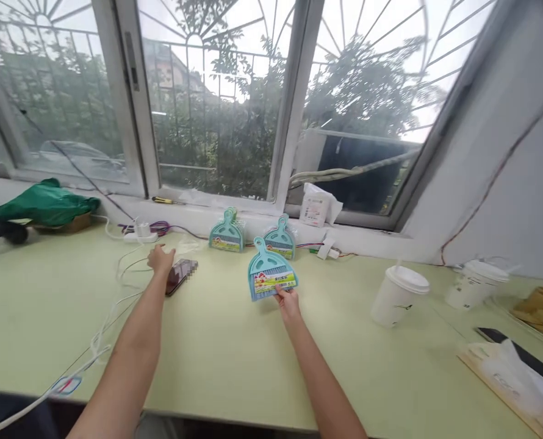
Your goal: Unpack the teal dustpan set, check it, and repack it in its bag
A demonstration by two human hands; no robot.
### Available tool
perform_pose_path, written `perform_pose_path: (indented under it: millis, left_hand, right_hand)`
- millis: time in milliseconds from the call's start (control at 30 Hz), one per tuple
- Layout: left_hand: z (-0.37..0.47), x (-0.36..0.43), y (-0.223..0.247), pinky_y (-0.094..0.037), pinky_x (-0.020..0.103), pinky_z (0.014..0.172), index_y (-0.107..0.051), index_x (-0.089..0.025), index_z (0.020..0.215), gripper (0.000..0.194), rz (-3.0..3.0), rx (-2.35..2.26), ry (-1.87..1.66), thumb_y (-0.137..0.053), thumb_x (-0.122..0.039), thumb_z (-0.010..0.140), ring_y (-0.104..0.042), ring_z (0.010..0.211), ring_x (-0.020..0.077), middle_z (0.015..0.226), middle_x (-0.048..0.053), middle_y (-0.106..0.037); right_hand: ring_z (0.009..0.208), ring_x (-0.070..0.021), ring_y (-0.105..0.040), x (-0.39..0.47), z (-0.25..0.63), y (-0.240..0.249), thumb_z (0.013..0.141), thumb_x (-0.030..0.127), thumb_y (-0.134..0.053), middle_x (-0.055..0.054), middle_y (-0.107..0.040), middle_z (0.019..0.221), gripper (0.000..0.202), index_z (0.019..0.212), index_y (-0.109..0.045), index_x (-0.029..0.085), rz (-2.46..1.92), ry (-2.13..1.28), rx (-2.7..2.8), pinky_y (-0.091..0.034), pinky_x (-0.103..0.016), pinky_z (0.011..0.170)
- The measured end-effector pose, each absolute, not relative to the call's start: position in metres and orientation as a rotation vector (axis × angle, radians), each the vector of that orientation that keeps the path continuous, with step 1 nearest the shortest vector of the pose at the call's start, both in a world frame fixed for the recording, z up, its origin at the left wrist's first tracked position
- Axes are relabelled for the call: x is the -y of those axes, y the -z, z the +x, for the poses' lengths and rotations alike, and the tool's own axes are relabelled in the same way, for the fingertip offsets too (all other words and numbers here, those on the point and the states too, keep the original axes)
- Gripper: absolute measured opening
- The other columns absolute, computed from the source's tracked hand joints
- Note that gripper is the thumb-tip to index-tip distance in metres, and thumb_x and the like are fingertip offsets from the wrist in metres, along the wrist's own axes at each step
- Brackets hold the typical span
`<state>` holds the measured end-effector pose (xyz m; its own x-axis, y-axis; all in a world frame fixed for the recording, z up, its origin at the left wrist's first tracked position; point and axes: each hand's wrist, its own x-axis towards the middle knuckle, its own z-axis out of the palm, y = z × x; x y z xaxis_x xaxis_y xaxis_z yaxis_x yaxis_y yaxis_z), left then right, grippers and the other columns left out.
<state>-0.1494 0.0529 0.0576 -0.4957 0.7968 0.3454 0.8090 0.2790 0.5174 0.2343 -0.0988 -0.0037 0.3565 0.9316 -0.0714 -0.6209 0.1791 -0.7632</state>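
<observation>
My right hand [288, 303] grips the lower edge of a teal dustpan-and-brush set [271, 271] with a colourful label, held upright over the table. Behind it, against the wall under the window, stand two groups of similar teal sets, one on the left [227, 233] and one on the right [282, 239], which the held set partly covers. My left hand [161, 258] is over the table with its fingers apart and nothing in it, just beside a dark phone [179, 275].
White cables and a power strip [140, 236] lie on the left of the pale green table [207, 366]. Farther left is a green cloth [47, 204]. Lidded cups [397, 297], papers [514, 381] and a brown bag [541, 311] are on the right. Tissues [316, 206] rest on the sill.
</observation>
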Motion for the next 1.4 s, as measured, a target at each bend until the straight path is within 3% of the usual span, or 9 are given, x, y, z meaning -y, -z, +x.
perform_pose_path:
  millis: [133, 300, 533, 700, 867, 1033, 1133, 1267, 1400]
  left_hand:
    - [-0.127, -0.084, -0.058, -0.036, 0.048, 0.099, -0.038, -0.012, 0.137, 0.063, -1.902, 2.31, 0.784, -0.048, -0.047, 0.086, -0.037, 0.131, 0.0362, 0.141, 0.021, -0.043]
    - [-0.079, -0.094, -0.055, -0.043, 0.044, 0.09, -0.036, -0.007, 0.137, 0.057, -2.129, 2.307, 0.411, -0.045, -0.03, 0.087, -0.056, 0.114, 0.0341, 0.121, 0.026, -0.058]
    - [-0.033, -0.094, -0.041, -0.038, 0.042, 0.096, -0.055, -0.013, 0.12, 0.04, -2.378, 2.028, 0.3, -0.044, -0.014, 0.082, -0.055, 0.117, 0.0287, 0.121, 0.019, -0.061]
    - [-0.024, -0.085, -0.042, -0.039, 0.035, 0.096, -0.056, -0.021, 0.123, 0.043, -2.51, 1.9, 0.32, -0.05, -0.034, 0.083, -0.053, 0.117, 0.0261, 0.119, 0.011, -0.063]
    - [-0.018, -0.059, -0.043, -0.04, 0.041, 0.094, -0.055, -0.016, 0.126, 0.057, -2.546, 1.858, 0.225, -0.04, -0.054, 0.087, -0.055, 0.113, 0.0313, 0.12, 0.018, -0.061]
    - [-0.009, -0.022, -0.044, -0.027, 0.059, 0.1, -0.065, -0.03, 0.114, 0.036, -2.807, 1.621, -0.111, -0.058, -0.041, 0.08, -0.04, 0.128, 0.0351, 0.131, 0.014, -0.055]
    - [-0.011, -0.002, -0.052, -0.019, 0.06, 0.105, -0.072, -0.033, 0.096, 0.031, -3.141, 1.359, -0.268, -0.059, -0.017, 0.072, -0.031, 0.135, 0.0306, 0.137, 0.004, -0.052]
    - [-0.008, 0.026, -0.057, -0.014, 0.054, 0.109, -0.072, -0.023, 0.074, 0.031, -2.96, 1.525, 0.082, -0.047, -0.005, 0.073, -0.049, 0.119, 0.0246, 0.113, 0.004, -0.067]
    - [0.033, 0.057, -0.04, -0.029, 0.049, 0.101, -0.062, -0.019, 0.117, 0.035, -2.496, 1.85, 0.622, -0.045, -0.029, 0.088, -0.054, 0.113, 0.029, 0.117, 0.015, -0.063]
  right_hand:
    - [0.083, -0.0214, -0.069, 0.094, 0.232, 0.005, 0.048, 0.016, -0.082, -0.003, -0.071, 0.084, 0.038, 0.079, -0.06, 0.018, -0.792, -1.162, 0.466, -0.061, -0.032, 0.072]
    - [0.078, -0.0203, -0.069, 0.1, 0.232, 0.0, 0.045, 0.012, -0.081, -0.002, -0.071, 0.082, 0.039, 0.079, -0.061, 0.017, -0.822, -1.157, 0.445, -0.061, -0.031, 0.069]
    - [0.081, -0.022, -0.069, 0.098, 0.244, -0.004, 0.049, 0.017, -0.081, -0.006, -0.072, 0.088, 0.037, 0.08, -0.062, 0.015, -0.801, -1.202, 0.584, -0.06, -0.032, 0.071]
    - [0.08, -0.0216, -0.069, 0.094, 0.253, 0.001, 0.046, 0.015, -0.081, -0.005, -0.072, 0.085, 0.038, 0.078, -0.062, 0.015, -0.83, -1.217, 0.58, -0.06, -0.03, 0.069]
    - [0.081, -0.0208, -0.069, 0.095, 0.255, -0.002, 0.049, 0.015, -0.081, -0.005, -0.072, 0.087, 0.035, 0.079, -0.063, 0.016, -0.779, -1.234, 0.606, -0.06, -0.032, 0.073]
    - [0.081, -0.0194, -0.068, 0.101, 0.259, -0.004, 0.05, 0.014, -0.081, -0.003, -0.072, 0.086, 0.035, 0.08, -0.064, 0.017, -0.811, -1.275, 0.663, -0.06, -0.031, 0.072]
    - [0.08, -0.0181, -0.068, 0.106, 0.263, -0.006, 0.049, 0.013, -0.081, -0.002, -0.072, 0.086, 0.035, 0.08, -0.065, 0.017, -0.811, -1.308, 0.738, -0.059, -0.029, 0.071]
    - [0.087, -0.0195, -0.068, 0.11, 0.267, -0.011, 0.053, 0.013, -0.079, -0.003, -0.072, 0.09, 0.033, 0.084, -0.067, 0.017, -0.773, -1.325, 0.754, -0.059, -0.03, 0.076]
    - [0.098, -0.0213, -0.066, 0.114, 0.272, -0.014, 0.06, 0.011, -0.075, -0.004, -0.072, 0.095, 0.031, 0.089, -0.066, 0.017, -0.768, -1.307, 0.741, -0.057, -0.034, 0.086]
